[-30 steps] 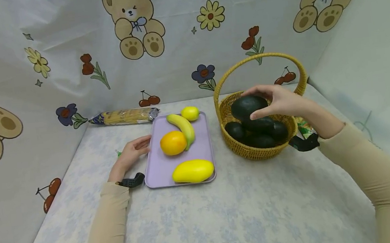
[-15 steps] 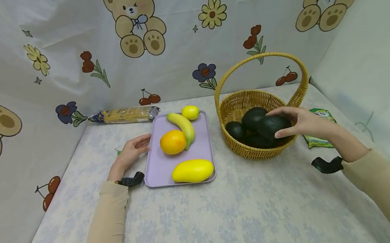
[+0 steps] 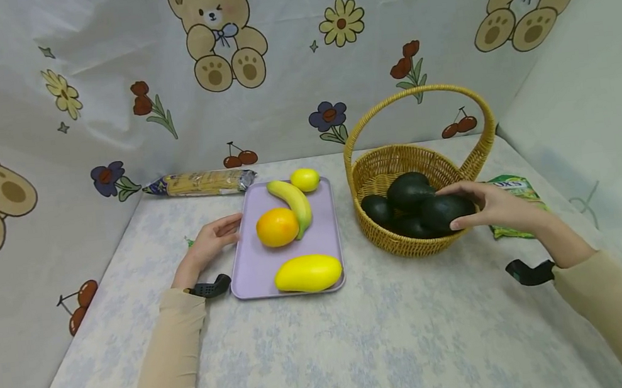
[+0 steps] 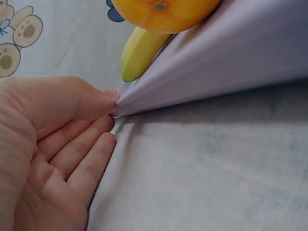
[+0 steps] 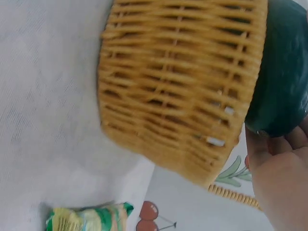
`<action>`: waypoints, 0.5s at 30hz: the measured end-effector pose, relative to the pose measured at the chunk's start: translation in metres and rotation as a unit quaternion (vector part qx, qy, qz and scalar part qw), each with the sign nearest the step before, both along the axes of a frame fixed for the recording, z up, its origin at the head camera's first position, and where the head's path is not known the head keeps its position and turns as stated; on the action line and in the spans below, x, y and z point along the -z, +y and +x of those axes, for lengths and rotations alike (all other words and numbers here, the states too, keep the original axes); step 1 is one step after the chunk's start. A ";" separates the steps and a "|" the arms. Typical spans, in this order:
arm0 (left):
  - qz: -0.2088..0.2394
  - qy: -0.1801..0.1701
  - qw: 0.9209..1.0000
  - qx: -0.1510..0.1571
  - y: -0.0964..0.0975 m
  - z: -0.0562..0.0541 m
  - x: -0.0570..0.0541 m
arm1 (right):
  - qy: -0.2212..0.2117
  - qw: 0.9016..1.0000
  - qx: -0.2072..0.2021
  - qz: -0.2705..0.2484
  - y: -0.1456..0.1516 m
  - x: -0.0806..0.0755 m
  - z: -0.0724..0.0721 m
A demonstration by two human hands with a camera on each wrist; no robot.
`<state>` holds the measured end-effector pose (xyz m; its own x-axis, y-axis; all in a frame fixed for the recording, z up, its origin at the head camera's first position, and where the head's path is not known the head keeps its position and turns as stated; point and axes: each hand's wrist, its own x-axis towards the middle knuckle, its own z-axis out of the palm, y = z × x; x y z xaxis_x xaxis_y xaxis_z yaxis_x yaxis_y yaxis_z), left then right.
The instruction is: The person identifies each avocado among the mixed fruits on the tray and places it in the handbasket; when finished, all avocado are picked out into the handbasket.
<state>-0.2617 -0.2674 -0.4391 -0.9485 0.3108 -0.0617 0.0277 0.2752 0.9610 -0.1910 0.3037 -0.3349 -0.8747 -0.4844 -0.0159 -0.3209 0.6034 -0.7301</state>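
My right hand [image 3: 489,205] holds a dark green avocado [image 3: 445,213] at the right front of the wicker basket [image 3: 407,247]. More dark avocados [image 3: 410,191] lie beside it in the basket, partly covering one another. In the right wrist view the fingers curve round the held avocado [image 5: 284,67], above the basket wall [image 5: 178,82]. My left hand [image 3: 210,242] is at the left edge of the lilac tray [image 3: 251,270]. Close up, its thumb and fingers [image 4: 91,154] pinch the tray rim. The tray bears a banana [image 3: 296,202], an orange fruit [image 3: 277,227], a lemon [image 3: 305,179] and a yellow mango [image 3: 308,274].
A long pack of pasta [image 3: 204,183] lies behind the tray on the left. To the right of the basket is a green packet [image 3: 518,188], partly behind my right hand. The basket's tall handle [image 3: 419,89] arches over it. Patterned cloth [image 3: 280,115] stands behind the table.
My right hand has moved right and down, from an avocado high over the basket's middle to one at its right front; whether it is the same one I cannot tell. My left hand stays put.
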 end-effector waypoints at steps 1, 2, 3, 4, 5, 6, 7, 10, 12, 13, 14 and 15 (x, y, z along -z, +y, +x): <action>0.000 0.000 1.000 0.001 0.000 0.000 0.000 | 0.004 1.000 -0.002 -0.001 0.002 0.001 0.000; 0.000 0.000 1.000 0.001 0.000 0.000 0.000 | 0.009 1.000 -0.005 0.000 0.004 0.001 0.000; 0.001 0.000 1.000 0.000 0.000 0.000 0.000 | 0.012 1.000 -0.007 0.001 0.006 0.002 0.000; 0.002 0.001 1.000 0.001 0.000 0.000 0.000 | 0.015 1.000 -0.010 0.001 0.007 0.002 0.000; 0.001 0.002 1.000 0.003 0.000 0.000 0.000 | 0.018 1.000 -0.013 0.000 0.008 0.002 0.000; 0.001 0.003 1.000 0.004 0.000 0.000 0.000 | 0.019 1.000 -0.016 -0.001 0.010 0.002 -0.001; 0.001 0.003 1.000 0.004 0.000 0.000 0.000 | 0.019 1.000 -0.020 -0.003 0.010 0.003 -0.001; 0.001 0.002 1.000 0.005 0.000 0.000 -0.001 | 0.023 0.999 -0.029 0.000 0.012 0.003 -0.003; 0.000 0.000 1.000 0.005 0.000 0.001 -0.001 | 0.028 0.999 -0.036 0.007 0.013 0.003 -0.004; -0.001 0.000 1.000 0.005 0.000 0.001 0.000 | 0.030 0.999 -0.038 0.011 0.013 0.003 -0.004; -0.001 -0.001 1.000 0.005 0.000 0.001 0.000 | 0.031 0.999 -0.040 0.015 0.013 0.003 -0.005; -0.001 -0.001 1.000 0.005 0.000 0.001 0.000 | 0.032 0.998 -0.042 0.018 0.013 0.004 -0.005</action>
<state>-0.2609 -0.2673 -0.4390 -0.9451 0.3203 -0.0647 0.0281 0.2768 0.9605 -0.1959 0.3171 -0.3385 -0.8312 -0.5556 0.0199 -0.4165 0.5986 -0.6842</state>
